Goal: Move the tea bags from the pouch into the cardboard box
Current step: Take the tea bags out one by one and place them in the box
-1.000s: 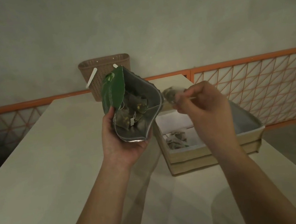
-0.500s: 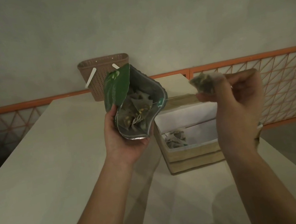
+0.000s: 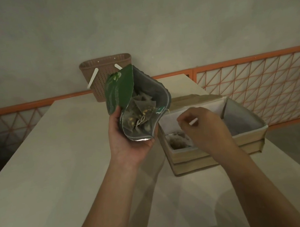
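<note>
Left of the open tan cardboard box (image 3: pixel 218 151) lined in white, the left hand (image 3: pixel 128 140) grips the gaping green foil pouch (image 3: pixel 136 105), raised off the pale tabletop (image 3: pixel 38 180) with pyramid tea bags (image 3: pixel 141 112) showing inside. Over the box hangs the right hand (image 3: pixel 204 126), fingers curled; whether it pinches anything I cannot tell. More tea bags (image 3: pixel 178 141) lie in the box's near left corner. Behind the pouch stands a brown perforated plastic basket (image 3: pixel 107 77).

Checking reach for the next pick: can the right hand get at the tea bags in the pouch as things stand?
Probably yes. The left hand holds the pouch with its mouth open toward the right hand, tea bags exposed, nothing between them.
</note>
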Available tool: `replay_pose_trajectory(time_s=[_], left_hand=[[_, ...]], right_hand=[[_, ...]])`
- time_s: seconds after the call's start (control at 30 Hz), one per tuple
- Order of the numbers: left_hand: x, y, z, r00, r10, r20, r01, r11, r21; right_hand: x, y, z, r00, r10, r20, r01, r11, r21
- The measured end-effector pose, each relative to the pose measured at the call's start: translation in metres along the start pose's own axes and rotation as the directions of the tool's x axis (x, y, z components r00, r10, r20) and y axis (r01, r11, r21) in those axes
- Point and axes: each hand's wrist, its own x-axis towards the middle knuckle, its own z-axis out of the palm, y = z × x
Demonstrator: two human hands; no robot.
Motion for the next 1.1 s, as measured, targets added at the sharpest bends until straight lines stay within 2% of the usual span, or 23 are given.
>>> replay_pose_trajectory(time_s=[0.1,0.23,0.33,0.57,0.7,0.8,0.97,1.1], left_hand=[[0.0,0.0,0.0,1.0,-0.001,-0.008,0.001,1.0,0.005],[0.0,0.0,-0.001,0.999,0.0,-0.032,0.0,1.0,-0.003],[0.0,-0.001,0.0,1.0,0.003,-0.028,-0.004,1.0,-0.01],[0.002,-0.002,0.002,0.999,-0.02,-0.034,0.02,1.0,0.007],[0.002,-0.002,0.006,0.999,-0.037,-0.034,0.037,0.999,-0.006],[0.004,-0.001,0.006,0.999,-0.029,-0.046,0.029,1.0,-0.004],[0.007,0.001,0.001,0.998,-0.02,-0.053,0.02,1.0,0.0],[0.008,0.001,0.0,0.998,-0.028,-0.056,0.028,1.0,-0.004]], right_hand=[[0.0,-0.018,0.007,0.999,0.024,-0.043,-0.017,0.986,0.166],[0.012,-0.037,0.017,0.997,0.071,-0.017,-0.071,0.997,-0.023],[0.02,-0.039,0.019,0.994,0.104,0.016,-0.102,0.991,-0.09],[0.016,-0.038,0.01,0.993,-0.064,-0.103,0.047,0.986,-0.161],[0.012,-0.043,0.005,0.944,-0.228,-0.24,0.179,0.962,-0.208],[0.013,-0.047,-0.004,0.92,-0.271,-0.281,0.252,0.962,-0.103],[0.017,-0.047,-0.015,0.906,-0.18,-0.383,0.289,0.925,0.247],[0.022,-0.048,-0.017,0.951,-0.121,-0.285,0.225,0.902,0.369]])
